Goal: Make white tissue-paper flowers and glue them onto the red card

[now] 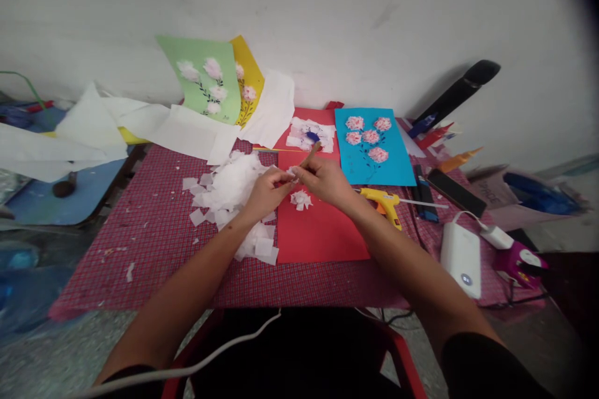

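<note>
White tissue [292, 171] pinched between my two hands

At my far left, white sheets [84, 131] run out past the edge of view and cover part of a blue surface [93, 202]. The green card [206, 75] has its lower edge hidden behind more white paper, and it overlaps the yellow card [253, 78]. A heap of white tissue squares [231, 184] lies just beside my left hand [270, 192], whose thumb and fingers are closed on the small tissue. My fingers mostly cover it; it seems crumpled, though I can't make out its shape. It's above the red sheet [322, 240], near a white paper flower [301, 200] lying there. My right hand [325, 179] grips a brown stick [311, 154], its lower end lost among my fingertips. Further right are the blue card [374, 165] with pink flowers and the yellow glue gun [384, 201], its front end close by my wrist.
</note>
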The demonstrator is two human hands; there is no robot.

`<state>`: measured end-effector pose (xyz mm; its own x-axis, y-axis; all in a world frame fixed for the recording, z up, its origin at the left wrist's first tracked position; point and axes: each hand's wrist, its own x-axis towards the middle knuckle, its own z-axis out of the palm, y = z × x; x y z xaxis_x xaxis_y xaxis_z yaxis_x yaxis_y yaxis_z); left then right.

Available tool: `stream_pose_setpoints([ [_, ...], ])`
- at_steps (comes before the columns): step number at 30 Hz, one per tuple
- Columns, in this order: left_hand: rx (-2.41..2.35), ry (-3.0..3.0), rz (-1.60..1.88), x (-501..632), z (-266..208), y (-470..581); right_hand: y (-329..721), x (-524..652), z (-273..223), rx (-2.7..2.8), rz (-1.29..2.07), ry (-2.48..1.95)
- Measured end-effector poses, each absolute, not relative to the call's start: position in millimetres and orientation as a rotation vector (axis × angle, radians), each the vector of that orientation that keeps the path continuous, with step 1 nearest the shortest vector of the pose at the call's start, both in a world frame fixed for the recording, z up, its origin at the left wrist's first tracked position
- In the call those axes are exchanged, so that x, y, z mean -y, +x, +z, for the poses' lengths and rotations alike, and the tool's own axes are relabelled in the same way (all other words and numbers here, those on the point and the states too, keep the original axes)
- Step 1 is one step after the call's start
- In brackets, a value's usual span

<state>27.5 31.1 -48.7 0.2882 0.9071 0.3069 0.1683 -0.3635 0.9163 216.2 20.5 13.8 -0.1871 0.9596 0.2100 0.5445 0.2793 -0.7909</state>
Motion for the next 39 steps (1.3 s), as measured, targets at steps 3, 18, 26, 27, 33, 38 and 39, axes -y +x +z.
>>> stream_pose_setpoints([
  [3,-1.01,1.808,1.112,-32,-50,28,212,-25,17,1.862,0.718,-1.371],
  [18,-1.055,1.979,0.979,-33,-50,27,239,-42,30,2.07,1.264,-1.031],
  [26,-1.05,2.016,0.973,-35,-54,30,231,-41,9,1.91,0.935,-1.194],
  [27,-1.054,2.027,0.965,-35,-55,30,230,-41,6,1.897,0.905,-1.197],
  [33,-1.05,2.051,0.939,-35,-57,29,226,-39,1,1.827,0.818,-1.274],
  [38,-1.055,2.048,0.954,-34,-58,29,224,-37,2,1.807,0.81,-1.318],
  [39,-1.06,2.044,0.955,-34,-58,29,224,-38,2,1.812,0.804,-1.317],
])
